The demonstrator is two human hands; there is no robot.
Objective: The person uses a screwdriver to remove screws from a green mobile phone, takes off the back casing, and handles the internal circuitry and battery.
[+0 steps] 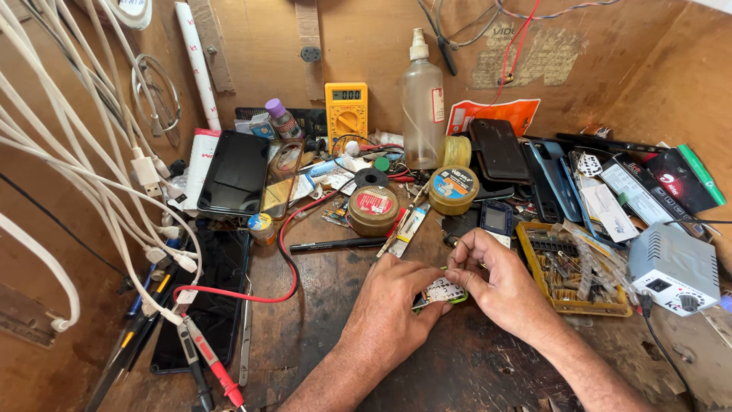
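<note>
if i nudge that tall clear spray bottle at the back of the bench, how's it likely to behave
The spray bottle is tall and narrow, standing upright, so a push near the top would probably tip it. It looks like thin clear plastic and mostly empty, so likely light. If it falls, it could land on the round tape rolls and phones crowded at its base.

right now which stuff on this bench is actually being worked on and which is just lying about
In hand:
- left hand
- right hand
- small circuit board, pinched between both

Lying about:
- yellow multimeter
- clear spray bottle
- black pen
- yellow parts tray
- dark phone
</note>
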